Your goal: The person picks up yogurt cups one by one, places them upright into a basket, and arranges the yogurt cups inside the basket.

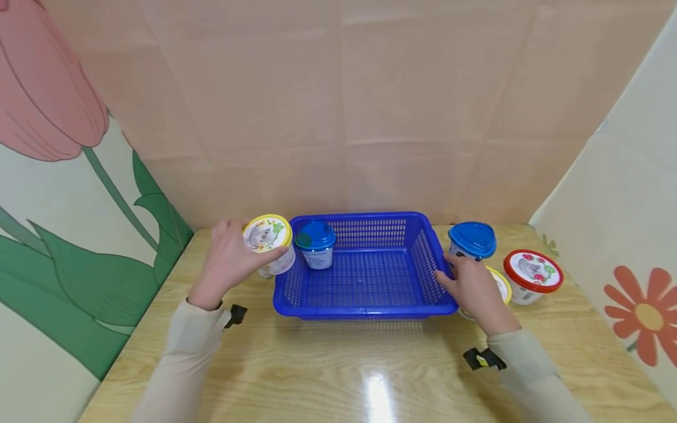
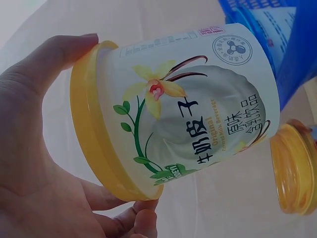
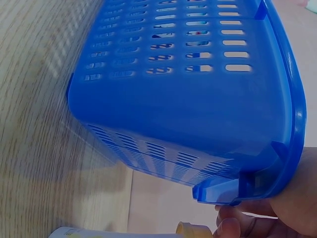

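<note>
In the head view, my left hand [image 1: 227, 258] grips a yellow-lidded milk drink cup [image 1: 268, 235] by its lid, just left of the blue basket. The left wrist view shows the cup [image 2: 188, 109] tipped on its side in that view, thumb and fingers round the yellow lid. My right hand [image 1: 473, 288] holds the right rim of the blue plastic basket [image 1: 365, 310], thumb over the edge. From the right wrist, fingers curl under the basket's [image 3: 163, 104] rim. Inside the basket, at the left, stands a blue-lidded cup [image 1: 316, 244].
Right of the basket stand another blue-lidded cup [image 1: 472, 238], a yellow-lidded cup [image 1: 500, 284] partly behind my right hand, and a red-lidded cup [image 1: 533, 273]. A yellow-topped container [image 2: 294, 168] shows beyond the held cup. A papered wall [image 1: 338, 117] rises behind the wooden table [image 1: 317, 370].
</note>
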Motion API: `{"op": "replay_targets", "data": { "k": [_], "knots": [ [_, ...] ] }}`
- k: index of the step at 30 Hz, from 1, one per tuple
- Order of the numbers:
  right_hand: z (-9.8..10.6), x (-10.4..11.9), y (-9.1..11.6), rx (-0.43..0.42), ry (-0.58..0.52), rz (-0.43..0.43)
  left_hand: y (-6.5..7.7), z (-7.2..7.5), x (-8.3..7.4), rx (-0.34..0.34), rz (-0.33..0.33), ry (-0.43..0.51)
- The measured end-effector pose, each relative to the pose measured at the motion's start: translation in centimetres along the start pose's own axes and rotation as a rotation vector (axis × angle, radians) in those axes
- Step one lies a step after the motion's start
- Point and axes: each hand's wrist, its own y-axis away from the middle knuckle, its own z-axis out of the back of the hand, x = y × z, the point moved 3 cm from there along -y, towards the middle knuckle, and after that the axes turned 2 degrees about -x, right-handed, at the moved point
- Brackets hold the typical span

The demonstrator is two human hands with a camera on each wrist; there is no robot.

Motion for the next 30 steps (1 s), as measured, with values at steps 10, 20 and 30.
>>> {"op": "replay_targets", "data": {
  "k": [10,20,30],
  "knots": [
    [0.0,-0.1,0.0,-0.013,0.01,0.011,-0.6,-0.7,-1.2,0.031,-0.002,0.014],
    [-0.1,-0.1,0.1,-0.009,0.008,0.001,-1.1,-1.7,-2.2,0.037,-0.027,0.027],
    [-0.1,-0.1,0.1,-0.013,0.008,0.0,-1.3,-2.8,-2.7,0.052,-0.038,0.049]
  ]
}}
